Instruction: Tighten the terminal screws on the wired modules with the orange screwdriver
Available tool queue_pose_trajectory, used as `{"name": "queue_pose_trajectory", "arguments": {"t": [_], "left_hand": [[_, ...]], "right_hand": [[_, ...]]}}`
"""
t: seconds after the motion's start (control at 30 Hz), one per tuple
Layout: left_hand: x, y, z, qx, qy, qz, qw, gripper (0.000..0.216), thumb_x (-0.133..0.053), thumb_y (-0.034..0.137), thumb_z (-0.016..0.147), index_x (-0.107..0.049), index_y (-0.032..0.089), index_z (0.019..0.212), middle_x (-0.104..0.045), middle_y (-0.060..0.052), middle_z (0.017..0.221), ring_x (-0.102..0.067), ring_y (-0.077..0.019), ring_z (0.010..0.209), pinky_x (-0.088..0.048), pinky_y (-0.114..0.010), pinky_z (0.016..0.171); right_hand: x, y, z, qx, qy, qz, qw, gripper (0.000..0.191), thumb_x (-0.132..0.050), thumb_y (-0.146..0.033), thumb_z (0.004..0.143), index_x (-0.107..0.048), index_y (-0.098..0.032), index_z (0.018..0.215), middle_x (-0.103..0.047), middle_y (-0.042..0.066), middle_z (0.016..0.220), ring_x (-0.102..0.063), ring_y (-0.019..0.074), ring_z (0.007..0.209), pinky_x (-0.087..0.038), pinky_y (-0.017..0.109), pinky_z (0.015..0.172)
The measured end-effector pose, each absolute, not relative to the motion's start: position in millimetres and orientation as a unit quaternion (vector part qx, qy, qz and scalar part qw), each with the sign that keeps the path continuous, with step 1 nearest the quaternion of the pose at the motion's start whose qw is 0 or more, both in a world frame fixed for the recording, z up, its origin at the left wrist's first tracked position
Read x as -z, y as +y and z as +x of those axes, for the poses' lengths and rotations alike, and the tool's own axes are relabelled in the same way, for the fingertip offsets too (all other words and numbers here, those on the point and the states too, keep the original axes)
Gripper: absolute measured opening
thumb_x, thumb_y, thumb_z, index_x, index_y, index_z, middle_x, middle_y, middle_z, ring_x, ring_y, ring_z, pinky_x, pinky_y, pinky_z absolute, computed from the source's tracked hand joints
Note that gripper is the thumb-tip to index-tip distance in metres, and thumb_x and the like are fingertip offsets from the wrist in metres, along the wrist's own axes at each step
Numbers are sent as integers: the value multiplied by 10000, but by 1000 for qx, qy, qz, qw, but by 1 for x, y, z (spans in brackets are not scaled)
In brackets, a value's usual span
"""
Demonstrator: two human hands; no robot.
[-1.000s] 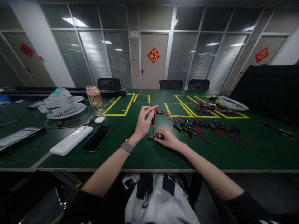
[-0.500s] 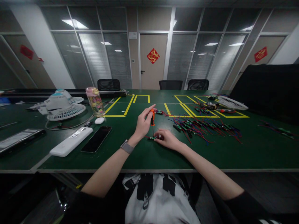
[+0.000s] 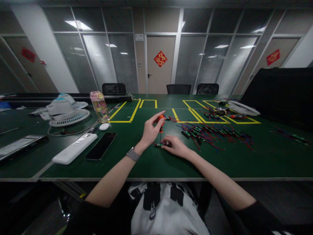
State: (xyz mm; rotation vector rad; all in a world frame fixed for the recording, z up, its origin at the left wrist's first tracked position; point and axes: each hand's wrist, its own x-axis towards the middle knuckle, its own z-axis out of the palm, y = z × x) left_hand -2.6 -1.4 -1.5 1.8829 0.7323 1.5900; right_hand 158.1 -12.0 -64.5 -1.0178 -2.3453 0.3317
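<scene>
Orange-handled screwdriver (image 3: 161, 123) stands upright at centre frame, pinched near its top by the left hand (image 3: 149, 131), tip down on a small circuit board (image 3: 159, 144). Right hand (image 3: 175, 146), fingers curled, grips that board against the green table (image 3: 151, 163); wired boards (image 3: 215, 133) sprawl right of centre.

The dark green matte surface (image 3: 151, 163) carries yellow tape outlines (image 3: 134, 112), a white desk fan (image 3: 66, 111), a clear pink-lidded bottle (image 3: 99, 106), a long white power strip (image 3: 74, 147) just beside a black phone (image 3: 101, 145) (screen up), one small green circuit board (image 3: 158, 145), and a heap of red-wired green boards (image 3: 215, 133).
</scene>
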Motion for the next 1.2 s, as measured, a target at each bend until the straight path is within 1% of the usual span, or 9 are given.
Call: {"name": "queue_pose_trajectory", "arguments": {"t": [0.13,0.3,0.47,0.53,0.63,0.7,0.8,1.0,1.2], "left_hand": [[1,-3,-3,-599,290,719,199,279,-575,314,858,-649,226,1113,-596,-53,1026,-584,-141,914,-475,-272,845],[0,-4,-4,-596,269,722,224,333,-417,257,940,-575,235,1232,-597,-58,1124,-576,-141,1014,-450,-284,903],[0,-4,-3,-610,289,713,189,278,-565,288,867,-638,212,1125,-611,-49,994,-583,-141,913,-471,-261,827],[0,-4,-3,-614,296,710,176,265,-596,299,845,-658,216,1090,-591,-53,1020,-573,-146,942,-471,-259,828],[1,-2,-3,-606,281,713,213,301,-502,282,900,-619,230,1173,-587,-67,1132,-570,-153,1029,-466,-269,865],[3,0,-2,-599,268,710,256,348,-431,261,931,-557,230,1254,-616,-67,1137,-595,-148,1011,-468,-285,878],[5,0,-1,-606,267,703,259,384,-470,260,916,-510,225,1296,-643,-61,1086,-615,-142,941,-474,-297,875],[0,-5,-3,-597,292,735,133,215,-579,278,858,-654,216,1050,-588,-33,950,-560,-131,855,-460,-260,805],[0,-5,-4,-596,267,739,167,326,-395,243,946,-573,234,1220,-602,-50,1078,-565,-146,999,-437,-289,900]], "right_hand": [[65,-12,158,-124,-874,-378,279,110,-637,-197,806,-661,-151,903,-574,21,796,-510,110,641,-408,231,636],[67,-10,159,-130,-872,-378,282,112,-636,-201,807,-669,-157,904,-586,25,803,-523,111,644,-416,228,630],[67,-11,159,-130,-872,-378,283,102,-634,-195,808,-669,-154,894,-589,27,804,-528,113,654,-420,227,631],[67,-11,159,-128,-873,-376,284,99,-635,-193,807,-667,-153,892,-583,25,797,-526,112,654,-419,227,636],[67,-10,159,-126,-874,-373,285,100,-636,-194,808,-665,-149,892,-576,22,790,-519,110,647,-414,225,630],[67,-10,159,-126,-874,-373,284,101,-633,-201,812,-663,-150,894,-576,23,792,-517,111,646,-410,224,623],[68,-10,159,-125,-875,-371,286,95,-630,-203,815,-660,-154,890,-576,23,792,-517,112,647,-407,223,617],[67,-11,159,-121,-875,-372,287,92,-630,-199,812,-662,-156,887,-569,19,785,-510,108,638,-406,225,625],[67,-11,159,-125,-873,-374,286,101,-620,-203,815,-656,-159,897,-576,21,798,-518,108,642,-403,221,617]]}}
